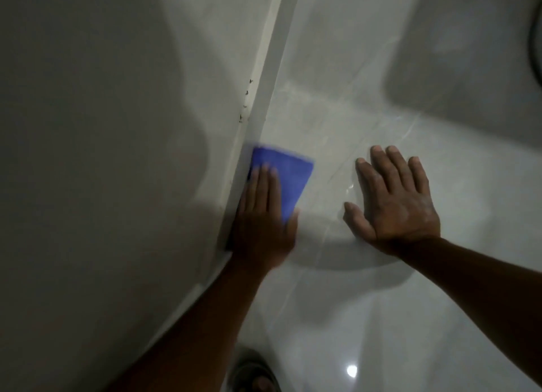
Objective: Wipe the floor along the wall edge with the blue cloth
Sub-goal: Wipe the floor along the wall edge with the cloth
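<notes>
A folded blue cloth (pixel 289 174) lies flat on the glossy pale floor tiles (pixel 366 113), tight against the foot of the wall (pixel 88 127). My left hand (pixel 262 218) presses down on the near half of the cloth, fingers stretched forward along the skirting strip (pixel 264 98); both hand and cloth are motion-blurred. Off to the right, my right hand (pixel 394 202) rests palm-down on the tile with fingers spread and nothing in it.
Small dark specks (pixel 245 101) dot the top of the skirting ahead of the cloth. A foot in a sandal (pixel 255 374) shows at the bottom edge. A dark curved object (pixel 535 31) sits at the far right edge. Tile joints run diagonally across the floor.
</notes>
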